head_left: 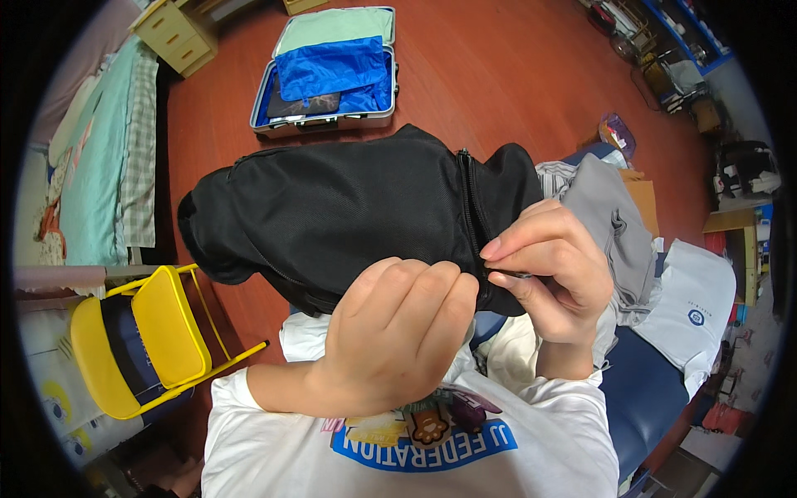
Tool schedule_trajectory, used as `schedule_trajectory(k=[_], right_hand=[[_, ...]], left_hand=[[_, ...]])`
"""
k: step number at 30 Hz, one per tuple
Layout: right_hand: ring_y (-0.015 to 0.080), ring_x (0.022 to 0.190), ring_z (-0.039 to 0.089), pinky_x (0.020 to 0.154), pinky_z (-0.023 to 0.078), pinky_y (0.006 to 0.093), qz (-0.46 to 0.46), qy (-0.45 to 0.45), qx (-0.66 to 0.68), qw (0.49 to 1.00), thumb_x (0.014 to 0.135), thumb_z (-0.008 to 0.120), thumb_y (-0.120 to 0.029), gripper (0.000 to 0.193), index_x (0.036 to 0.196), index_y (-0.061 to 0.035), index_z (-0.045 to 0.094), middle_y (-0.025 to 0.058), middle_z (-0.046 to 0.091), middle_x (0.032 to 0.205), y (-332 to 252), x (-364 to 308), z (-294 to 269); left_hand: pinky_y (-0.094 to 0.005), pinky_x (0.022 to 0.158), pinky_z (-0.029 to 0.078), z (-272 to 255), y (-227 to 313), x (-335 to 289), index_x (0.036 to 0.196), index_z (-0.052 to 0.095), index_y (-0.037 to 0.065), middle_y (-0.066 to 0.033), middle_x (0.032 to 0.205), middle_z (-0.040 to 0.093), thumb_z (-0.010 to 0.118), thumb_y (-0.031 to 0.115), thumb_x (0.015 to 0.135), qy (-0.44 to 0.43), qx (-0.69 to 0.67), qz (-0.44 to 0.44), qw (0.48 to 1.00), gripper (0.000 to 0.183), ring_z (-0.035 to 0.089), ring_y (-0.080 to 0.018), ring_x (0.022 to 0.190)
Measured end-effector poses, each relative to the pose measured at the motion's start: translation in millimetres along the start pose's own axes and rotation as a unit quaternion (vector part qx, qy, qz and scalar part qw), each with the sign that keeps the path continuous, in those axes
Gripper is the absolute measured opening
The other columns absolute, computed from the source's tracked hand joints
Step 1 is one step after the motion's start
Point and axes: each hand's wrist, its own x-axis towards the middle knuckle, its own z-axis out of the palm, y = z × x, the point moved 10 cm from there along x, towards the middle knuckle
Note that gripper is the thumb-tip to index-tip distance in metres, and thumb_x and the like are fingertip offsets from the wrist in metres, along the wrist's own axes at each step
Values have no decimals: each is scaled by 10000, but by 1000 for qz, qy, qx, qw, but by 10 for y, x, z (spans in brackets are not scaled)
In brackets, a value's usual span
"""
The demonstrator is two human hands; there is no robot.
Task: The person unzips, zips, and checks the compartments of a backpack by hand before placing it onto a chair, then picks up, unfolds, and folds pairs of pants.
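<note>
Read from the bag's middle, with twelve pointing away from the person, the right hand (556,286) was at four o'clock, thumb and forefinger pinching a small dark zipper pull (513,273). The left hand (403,332), at five, had its fingers curled together over the near edge of the black bag (357,207), fingertips hidden. The bag was in front of the person's chest, lying crosswise; its zipper (469,195) ran from the far edge toward the right hand, and its narrower end pointed to nine.

At three, grey clothing (610,224) showed just beyond the bag's right end, with a white shirt (689,307) past it, both on a dark blue padded worktop (635,407) whose bare part reached to four. At twelve, an open suitcase (328,124) stood near the bag's far edge. Red floor (498,83) stretched between one and two. A yellow chair (170,328) stood at eight, a bed (100,174) at ten.
</note>
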Motion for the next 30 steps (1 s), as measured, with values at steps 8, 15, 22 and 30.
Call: schedule_trajectory(k=[8, 15, 22, 30], right_hand=[[216, 735, 620, 623, 468, 303, 17, -14, -1, 1000, 678, 770, 58, 194, 827, -19, 671, 92, 692, 912, -66, 34, 95], [273, 750, 621, 650, 486, 344, 3, -99, -86, 991, 728, 744, 19, 168, 840, -7, 621, 102, 659, 898, -29, 240, 251], [234, 734, 575, 659, 464, 313, 83, -105, -71, 989, 781, 719, 47, 143, 884, 15, 625, 104, 602, 831, 230, 409, 254], [106, 706, 523, 651, 424, 265, 208, -71, -48, 974, 858, 731, -51, 134, 854, 16, 615, 42, 595, 788, 691, 375, 173]], left_hand=[[-349, 715, 527, -108, -18, -44, 973, 671, 5, -93, 946, 653, 663, 86, 719, -20, -4, 33, 999, 267, 623, -236, 794], [-352, 711, 531, -196, 3, -132, 972, 672, -14, -114, 949, 651, 632, 111, 726, 1, -36, 47, 998, 279, 622, -241, 798], [-341, 728, 529, -213, 72, -113, 984, 672, -26, -121, 954, 646, 623, 116, 732, -92, -85, 55, 991, 293, 603, -233, 828], [-319, 736, 538, -154, 239, -321, 962, 668, -20, -120, 927, 644, 650, 116, 763, -67, -110, 98, 987, 242, 606, -222, 806]])
